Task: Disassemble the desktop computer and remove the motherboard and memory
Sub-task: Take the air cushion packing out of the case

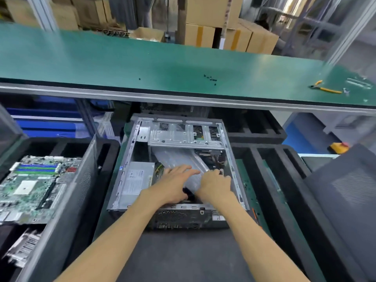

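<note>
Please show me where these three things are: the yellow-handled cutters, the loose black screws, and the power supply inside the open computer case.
yellow-handled cutters [325, 88]: head view, on the handles.
loose black screws [211, 78]: head view, middle of the cluster on the green bench.
power supply [136, 180]: head view, on its labelled top face.

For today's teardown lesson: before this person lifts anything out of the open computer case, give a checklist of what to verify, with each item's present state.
1. Side panel off the computer case: ok, the inside is exposed.
2. Both hands inside the case: ok, left hand and right hand are over the clear plastic wrap.
3. Firm grip on the part: cannot tell, fingers are blurred.
4. Cables unplugged: cannot tell, hidden under the hands.
5. Power supply clear of the hands: ok, it sits left of them.
6. Loose screws kept aside: ok, on the green bench.
</note>
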`<control>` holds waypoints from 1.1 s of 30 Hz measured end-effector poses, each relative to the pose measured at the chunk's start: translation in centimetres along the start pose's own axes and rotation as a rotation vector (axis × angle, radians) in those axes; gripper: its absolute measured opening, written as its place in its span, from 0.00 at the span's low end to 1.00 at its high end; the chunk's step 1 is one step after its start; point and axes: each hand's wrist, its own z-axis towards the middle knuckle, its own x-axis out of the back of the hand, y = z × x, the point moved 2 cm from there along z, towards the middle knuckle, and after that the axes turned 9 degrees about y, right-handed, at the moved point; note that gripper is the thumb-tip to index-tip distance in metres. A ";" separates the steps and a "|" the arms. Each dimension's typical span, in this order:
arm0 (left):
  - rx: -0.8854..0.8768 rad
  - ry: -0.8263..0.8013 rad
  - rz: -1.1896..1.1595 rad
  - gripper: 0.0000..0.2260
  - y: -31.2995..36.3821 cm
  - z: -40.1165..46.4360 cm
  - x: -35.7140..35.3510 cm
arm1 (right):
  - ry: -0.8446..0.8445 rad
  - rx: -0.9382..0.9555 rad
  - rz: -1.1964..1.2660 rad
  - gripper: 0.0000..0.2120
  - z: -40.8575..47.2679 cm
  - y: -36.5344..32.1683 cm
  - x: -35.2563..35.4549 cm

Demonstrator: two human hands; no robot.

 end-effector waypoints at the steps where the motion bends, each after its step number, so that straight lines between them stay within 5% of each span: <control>1: -0.006 0.007 -0.004 0.40 0.1 0.2 -0.2 | 0.044 0.008 -0.019 0.35 0.0 0.0 0.4; 5: -0.058 0.155 0.044 0.47 0.4 0.5 -0.7 | 0.179 0.039 0.131 0.08 -0.2 0.5 2.5; 7: -0.078 0.230 0.066 0.50 0.7 0.9 -0.8 | 0.237 0.069 0.165 0.04 -0.5 0.4 3.5; 11: -0.051 0.314 0.146 0.46 1.1 1.8 -1.3 | 0.258 0.202 0.208 0.10 -1.2 0.8 3.8; 15: -0.039 0.283 0.274 0.30 0.9 3.3 -1.3 | 0.219 0.298 0.518 0.13 -1.4 2.3 4.1; 20: -0.049 0.262 0.195 0.20 0.1 4.7 0.0 | 0.578 0.105 0.800 0.12 -1.4 6.5 4.1; 23: -0.027 0.245 0.077 0.17 -0.2 5.1 1.2 | 0.448 0.024 0.931 0.14 -1.8 7.8 2.6; 27: 0.025 0.366 -0.024 0.16 -0.1 5.2 2.2 | 0.212 0.073 1.031 0.30 -2.4 7.7 1.5; 33: 0.004 0.417 -0.119 0.14 -0.4 3.3 2.7 | 0.100 0.206 0.984 0.43 -2.9 6.9 1.7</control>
